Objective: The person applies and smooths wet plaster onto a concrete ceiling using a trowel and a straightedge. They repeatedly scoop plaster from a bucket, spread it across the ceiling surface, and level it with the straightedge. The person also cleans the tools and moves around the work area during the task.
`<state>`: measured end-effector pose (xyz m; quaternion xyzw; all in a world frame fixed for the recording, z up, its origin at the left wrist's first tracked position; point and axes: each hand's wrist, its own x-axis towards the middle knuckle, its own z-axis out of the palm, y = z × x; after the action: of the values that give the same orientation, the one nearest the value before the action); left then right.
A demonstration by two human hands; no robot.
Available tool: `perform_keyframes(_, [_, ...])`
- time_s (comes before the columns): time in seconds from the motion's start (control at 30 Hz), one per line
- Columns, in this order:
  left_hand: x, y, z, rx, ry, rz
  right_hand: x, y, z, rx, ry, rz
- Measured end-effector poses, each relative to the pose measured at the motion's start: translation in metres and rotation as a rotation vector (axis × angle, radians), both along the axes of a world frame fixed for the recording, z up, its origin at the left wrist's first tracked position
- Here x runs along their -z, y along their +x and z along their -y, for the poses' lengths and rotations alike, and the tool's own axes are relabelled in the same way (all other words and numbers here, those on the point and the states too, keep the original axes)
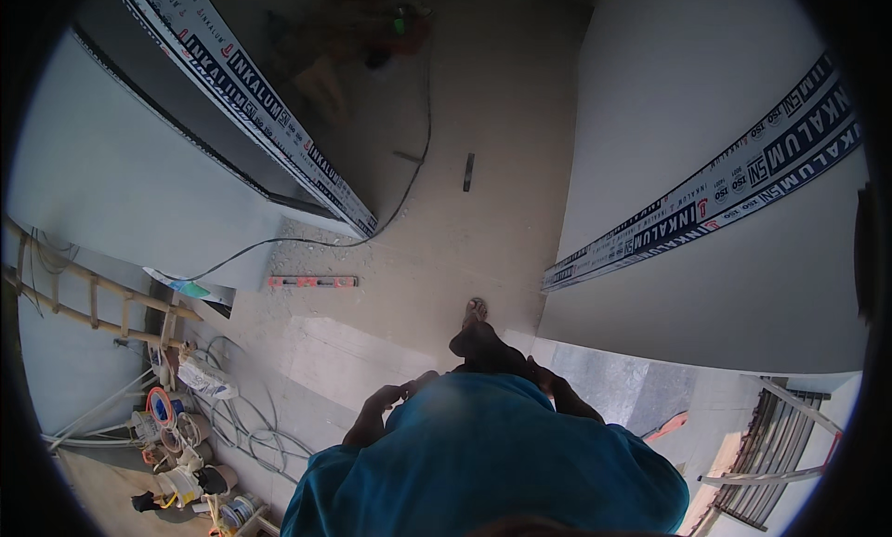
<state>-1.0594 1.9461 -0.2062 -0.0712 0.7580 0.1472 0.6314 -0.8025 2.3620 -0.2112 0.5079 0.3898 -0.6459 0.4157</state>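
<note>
My left hand (401,390) is at my waist, beside the hem of my blue shirt (483,435). It is dark, and its fingers are partly hidden, so I cannot make out anything in it. On the other side, my right hand (543,373) hangs close to my thigh, its fingers lost in shadow against the dark trousers. One bare foot (476,310) shows ahead on the tiled floor. Nearest to my left hand on the floor lies a red-orange spirit level (313,281), well out of reach. A short dark bar (469,172) lies farther ahead.
Film-wrapped frame profiles (269,119) line the doorway's left, with matching ones (706,198) on the right wall. A black cable (409,189) crosses the floor. Leftward are a wooden ladder (93,300), a coiled hose (246,425) and several buckets. A metal grille (771,453) stands at right.
</note>
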Motion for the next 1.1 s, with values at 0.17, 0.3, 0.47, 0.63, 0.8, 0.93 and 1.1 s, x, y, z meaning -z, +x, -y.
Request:
perform_keyframes(0.17, [-0.102, -0.122, -0.157, 0.082, 0.027, -0.151, -0.040, -0.170, -0.131, -0.114, 0.155, -0.107])
perform_keyframes(0.3, [-0.120, -0.189, -0.206, -0.067, 0.223, -0.351, -0.068, -0.344, -0.210, 0.280, 0.497, -0.530])
perform_keyframes(0.47, [-0.048, -0.272, -0.247, 0.102, 0.415, -0.415, -0.079, -0.494, -0.295, -0.031, 0.766, -0.737])
perform_keyframes(0.63, [-0.028, -0.432, -0.336, 0.397, 0.506, -0.416, -0.016, -0.499, -0.386, -0.246, 0.939, -0.507])
perform_keyframes(0.8, [-0.020, -0.583, -0.414, 0.425, 0.317, -0.496, -0.052, -0.461, -0.415, 0.018, 0.696, -0.011])
perform_keyframes(0.93, [-0.028, -0.693, -0.484, 0.162, 0.351, -0.700, -0.057, -0.479, -0.433, 0.280, 0.641, 0.108])
perform_keyframes(1.1, [-0.027, -0.797, -0.588, 0.146, 0.235, -0.726, -0.024, -0.555, -0.488, 0.365, 0.455, 0.107])
